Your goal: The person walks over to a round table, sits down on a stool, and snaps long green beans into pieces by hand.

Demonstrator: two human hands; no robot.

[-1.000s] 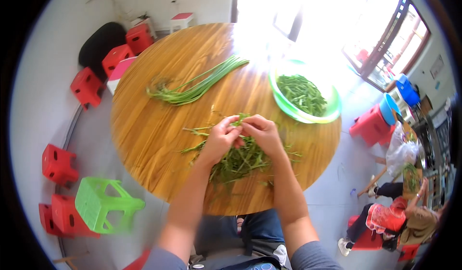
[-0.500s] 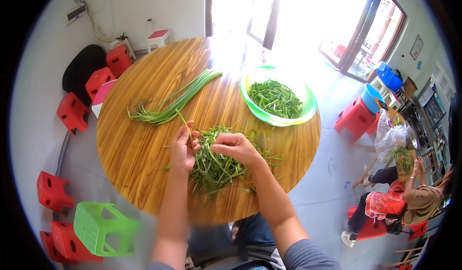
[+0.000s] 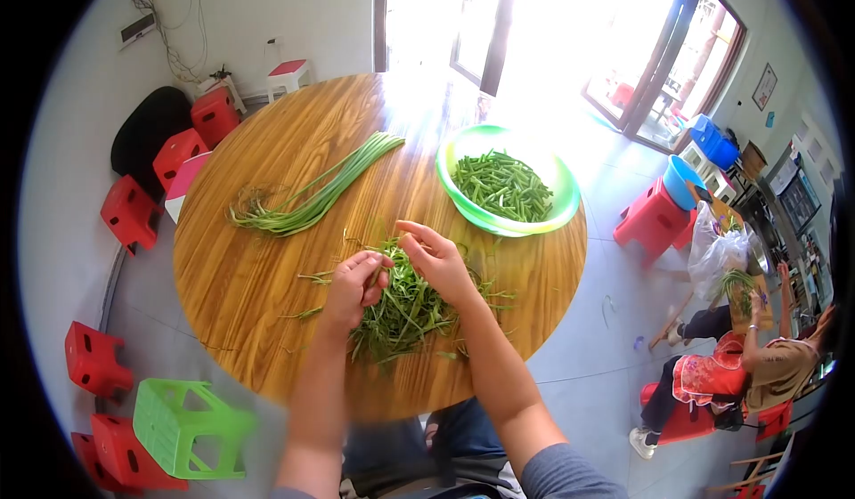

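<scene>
My left hand [image 3: 356, 287] is closed over the left edge of a heap of torn leaves and stem scraps [image 3: 405, 314], a short bit of green stem showing at its curled fingers. Close by on the right, my right hand [image 3: 434, 259] hovers above the heap's back edge, thumb and forefinger nearly together; what lies between them is too small to name. Beyond my left hand lies a bundle of long green stems [image 3: 331, 187], its frizzy ends to the left. A green-rimmed bowl [image 3: 563, 219] holds cut green stem pieces [image 3: 503, 186] at the back right.
The round wooden table [image 3: 240, 294] carries all this. Red stools [image 3: 98, 357] and a green stool [image 3: 169, 428] stand on the left. At right, a seated person [image 3: 775, 370] handles greens at a small table, near a blue basin [image 3: 681, 181] on red stools.
The green stem that stuck up from my left hand no longer shows there. My right hand has risen away from the heap, its fingers straighter. The seated person's hands have moved apart.
</scene>
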